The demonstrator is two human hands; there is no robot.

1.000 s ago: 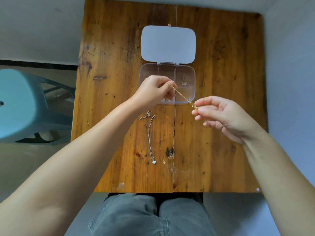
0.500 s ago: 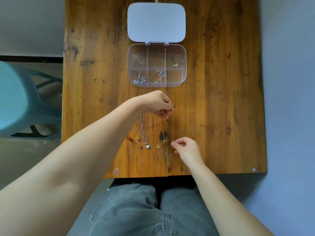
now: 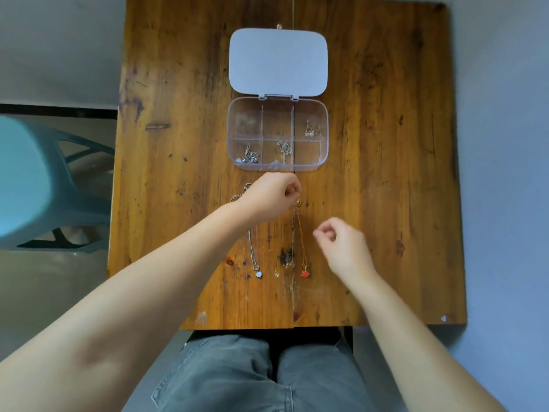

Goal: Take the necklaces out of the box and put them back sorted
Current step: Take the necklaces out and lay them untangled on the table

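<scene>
Lying lengthwise toward the person, the gold necklace (image 3: pixel 300 233) rests on the wooden table (image 3: pixel 386 173), red pendant (image 3: pixel 305 273) nearest; left hand (image 3: pixel 271 197) pinches its clasp end, right hand (image 3: pixel 341 245) loosely curled, empty.

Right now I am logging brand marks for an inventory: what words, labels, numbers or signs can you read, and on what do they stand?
None can be read.
Clear compartment box and its open lid: plain, no print visible.
Gold necklace with red pendant and silver necklace: any stamp would be too small to make out.
Wooden table: only stains and grain.
</scene>
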